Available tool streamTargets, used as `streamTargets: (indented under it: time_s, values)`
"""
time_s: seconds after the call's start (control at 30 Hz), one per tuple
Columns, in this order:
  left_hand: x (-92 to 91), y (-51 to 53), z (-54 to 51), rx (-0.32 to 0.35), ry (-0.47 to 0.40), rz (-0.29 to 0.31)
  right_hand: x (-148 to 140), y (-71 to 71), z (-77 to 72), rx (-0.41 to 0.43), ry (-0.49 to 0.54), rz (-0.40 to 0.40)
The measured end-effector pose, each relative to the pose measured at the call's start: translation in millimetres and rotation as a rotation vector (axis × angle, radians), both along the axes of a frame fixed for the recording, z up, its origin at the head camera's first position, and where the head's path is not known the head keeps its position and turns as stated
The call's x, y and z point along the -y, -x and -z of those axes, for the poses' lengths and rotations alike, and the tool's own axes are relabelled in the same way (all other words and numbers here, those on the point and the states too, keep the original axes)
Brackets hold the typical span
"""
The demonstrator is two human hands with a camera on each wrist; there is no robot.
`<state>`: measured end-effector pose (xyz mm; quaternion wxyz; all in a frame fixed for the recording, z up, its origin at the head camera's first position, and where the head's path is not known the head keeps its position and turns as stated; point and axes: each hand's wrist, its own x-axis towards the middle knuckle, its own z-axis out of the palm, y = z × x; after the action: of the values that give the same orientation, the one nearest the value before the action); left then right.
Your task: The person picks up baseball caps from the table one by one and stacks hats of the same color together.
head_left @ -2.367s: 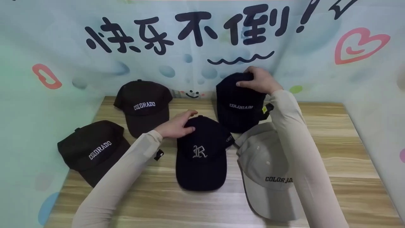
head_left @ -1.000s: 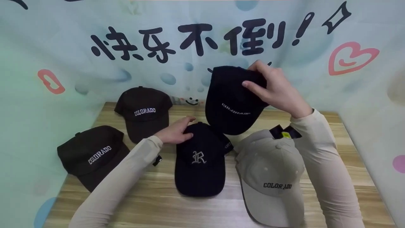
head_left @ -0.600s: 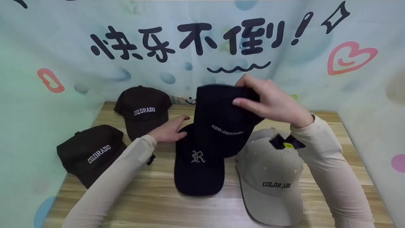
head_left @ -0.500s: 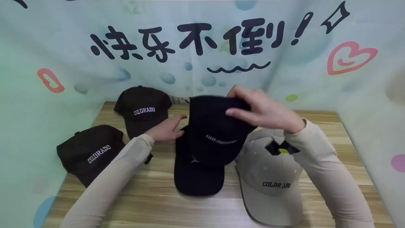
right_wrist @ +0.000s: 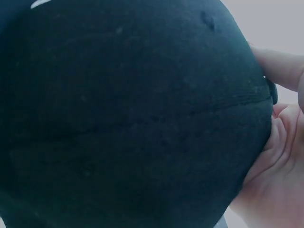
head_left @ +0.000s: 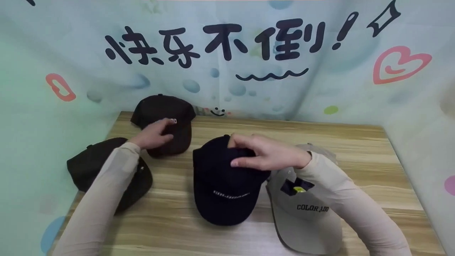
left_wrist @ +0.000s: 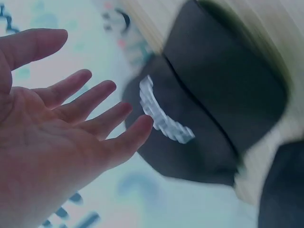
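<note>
My right hand [head_left: 265, 153] grips a navy cap [head_left: 224, 181] by its crown, thumb on the near side. Its white COLORADO lettering faces front. In the right wrist view the same dark crown [right_wrist: 133, 118] fills most of the picture, with part of the hand [right_wrist: 278, 161] at its right edge. The cap with the R emblem is hidden where this one now sits. My left hand [head_left: 153, 136] is over a dark brown cap [head_left: 163, 106] at the back left. In the left wrist view that hand [left_wrist: 71, 128] has spread, relaxed fingers holding nothing, before the brown cap [left_wrist: 228, 85].
A second brown cap [head_left: 96, 167] lies at the left, partly under my left sleeve. A beige COLORADO cap [head_left: 302, 227] sits at the right, beneath the dark strap [head_left: 288, 186] and my right forearm. A printed cloth [head_left: 227, 85] stands behind the wooden table [head_left: 369, 149].
The navy COLORADO cap has been lifted from the back right and brought forward and left over the R cap, covering it. My left hand has moved left, away from the R cap.
</note>
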<state>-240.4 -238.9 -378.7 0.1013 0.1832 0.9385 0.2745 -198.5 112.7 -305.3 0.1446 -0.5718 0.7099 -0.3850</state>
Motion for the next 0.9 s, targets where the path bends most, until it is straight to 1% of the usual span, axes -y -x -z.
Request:
streamTargets:
  time_s: [0.13, 0.23, 0.3, 0.4, 0.5, 0.53, 0.6, 0.67, 0.73, 0.77, 0.8, 0.83, 0.9]
  values:
    - [21.6, -2.2, -2.2, 0.027, -0.003, -0.038, 9, -0.2, 11.5, 0.051, -0.027, -0.040]
    - [29.8, -4.4, -3.0, 0.052, -0.013, -0.051, 14, 3.4, 21.0, 0.082, -0.054, -0.050]
    - [31.6, -5.6, -2.8, 0.058, -0.016, -0.047, 17, 7.8, 28.2, 0.095, -0.074, -0.051]
    - [29.8, -6.9, -1.8, 0.054, -0.005, -0.027, 20, 16.2, 39.7, 0.102, -0.111, -0.043]
    - [24.5, -8.1, 0.4, 0.050, 0.025, -0.004, 23, 24.9, 50.9, 0.110, -0.145, -0.007]
    - [22.7, -8.7, 1.3, 0.051, 0.035, 0.004, 23, 27.2, 54.5, 0.090, -0.160, 0.021]
    - [18.4, -10.5, 3.6, 0.049, 0.054, 0.020, 25, 31.0, 61.8, 0.006, -0.191, 0.091]
    - [13.7, -12.5, 6.2, 0.037, 0.066, 0.035, 27, 32.8, 68.9, -0.122, -0.240, 0.178]
    - [9.0, -14.5, 9.1, 0.025, 0.073, 0.062, 28, 33.4, 75.6, -0.261, -0.288, 0.258]
    - [6.4, -15.4, 10.5, 0.022, 0.074, 0.077, 29, 33.5, 78.3, -0.307, -0.307, 0.291]
    - [4.0, -16.3, 11.7, 0.020, 0.075, 0.096, 30, 33.6, 80.7, -0.336, -0.327, 0.320]
    - [1.6, -17.0, 13.0, 0.021, 0.076, 0.111, 31, 33.8, 82.6, -0.344, -0.343, 0.341]
    - [-2.6, -17.7, 14.9, 0.027, 0.075, 0.137, 33, 35.3, 85.4, -0.324, -0.364, 0.366]
